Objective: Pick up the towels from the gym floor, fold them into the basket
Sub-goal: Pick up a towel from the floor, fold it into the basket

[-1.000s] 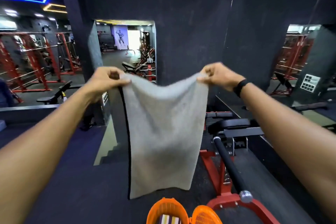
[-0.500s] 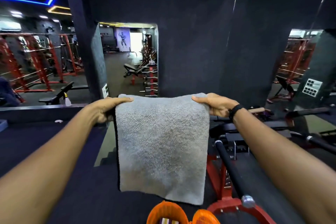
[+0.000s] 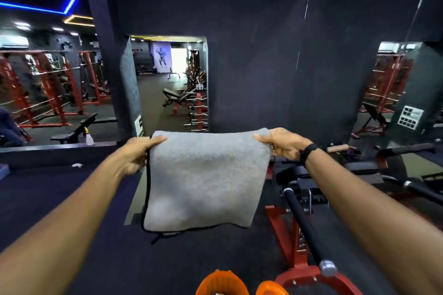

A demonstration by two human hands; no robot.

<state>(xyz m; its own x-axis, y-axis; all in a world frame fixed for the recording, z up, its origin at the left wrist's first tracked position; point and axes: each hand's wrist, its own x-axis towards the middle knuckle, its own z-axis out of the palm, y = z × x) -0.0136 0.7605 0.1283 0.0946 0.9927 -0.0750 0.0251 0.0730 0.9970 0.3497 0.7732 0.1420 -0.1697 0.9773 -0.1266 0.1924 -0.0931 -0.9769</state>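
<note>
At far left a spray bottle [image 3: 89, 137] stands on a ledge by a black bench [image 3: 79, 128]. The left arm reaches forward from the lower left corner, nearly straight. The left hand [image 3: 137, 152] grips the towel's upper left corner: the thumb lies flat along the top edge, and the other fingers are hidden behind the cloth. The grey towel [image 3: 206, 179] hangs in the air between the two hands, folded into a near square, top edge level and stretched flat, facing the camera; its black-trimmed edge runs down the left side and along the bottom, where a loose tail droops. It hangs above the dark floor, up and away from the orange basket [image 3: 221, 282] at the bottom edge. The right hand [image 3: 284, 142], a black band on its wrist, pinches the upper right corner, thumb on top and fingers curled under. Its arm stretches in from the lower right, over a red machine [image 3: 293, 242] with a black bar [image 3: 303, 227].
</note>
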